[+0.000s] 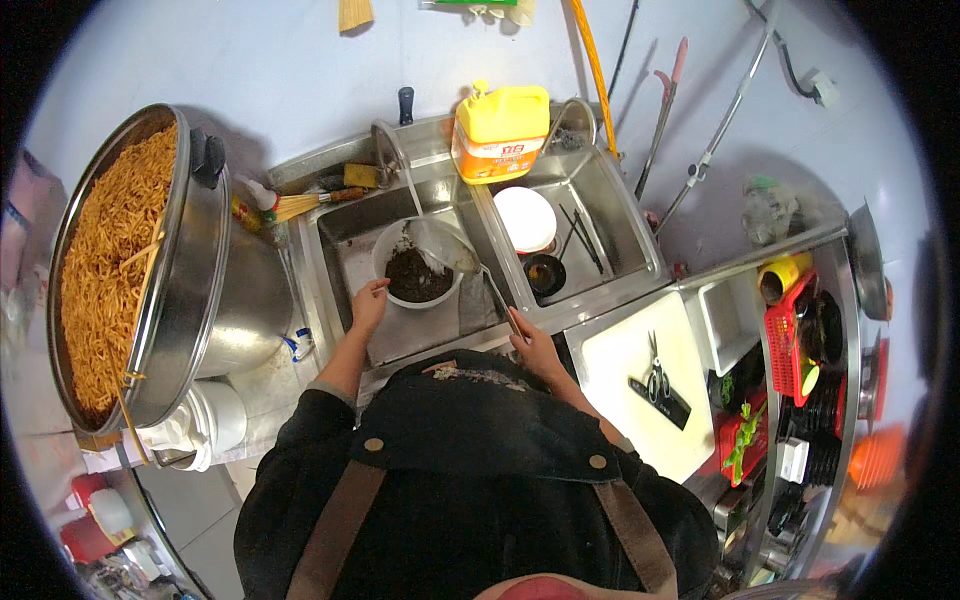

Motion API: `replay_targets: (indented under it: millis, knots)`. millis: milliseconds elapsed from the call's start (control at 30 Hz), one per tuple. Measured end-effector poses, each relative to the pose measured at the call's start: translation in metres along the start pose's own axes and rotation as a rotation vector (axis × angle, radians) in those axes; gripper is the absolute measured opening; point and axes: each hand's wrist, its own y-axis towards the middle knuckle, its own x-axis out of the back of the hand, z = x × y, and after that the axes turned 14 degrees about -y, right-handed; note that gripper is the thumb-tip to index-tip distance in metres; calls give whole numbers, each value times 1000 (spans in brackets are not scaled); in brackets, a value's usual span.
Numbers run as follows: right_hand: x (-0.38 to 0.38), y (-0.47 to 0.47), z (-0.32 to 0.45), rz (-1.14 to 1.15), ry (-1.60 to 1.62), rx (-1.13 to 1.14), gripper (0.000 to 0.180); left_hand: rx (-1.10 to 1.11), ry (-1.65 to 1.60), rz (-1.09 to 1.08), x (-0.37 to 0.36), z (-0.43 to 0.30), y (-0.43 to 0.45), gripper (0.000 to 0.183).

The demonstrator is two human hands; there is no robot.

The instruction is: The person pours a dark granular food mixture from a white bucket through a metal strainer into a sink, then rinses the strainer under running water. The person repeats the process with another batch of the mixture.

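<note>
My right hand is closed on the handle of a metal ladle or strainer, whose round head is held over the right part of a white bowl. Dark, wet, leafy-looking bits lie in the bowl, which stands in the left basin of a steel double sink. Water runs from the curved faucet towards the bowl. At the bowl's lower left rim is my left hand, its fingertips at or near the rim; whether they grip it cannot be told.
The right basin holds a white bowl, a small dark bowl and black chopsticks. A yellow detergent jug stands behind. Scissors and a black-bladed knife lie on the cutting board. A large pan of noodles stands left.
</note>
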Motion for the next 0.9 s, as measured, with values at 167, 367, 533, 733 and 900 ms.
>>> replay_targets:
  millis: [167,367,533,733,900]
  knots:
    - [2,3,-8,40,20,-81,56,-47,79,70,-5,4,-18,29]
    - [-2,6,-17,9,38,-19,55,-242,299,105,-12,25,-34,42]
    - [4,25,-5,73,128,-1,54,-235,388,143,-15,25,-47,42]
    - [-3,51,3,184,-125,-30,54,-177,422,163,-6,19,-64,37]
    - [-5,57,5,232,-104,-98,53,-188,340,44,6,30,-82,32]
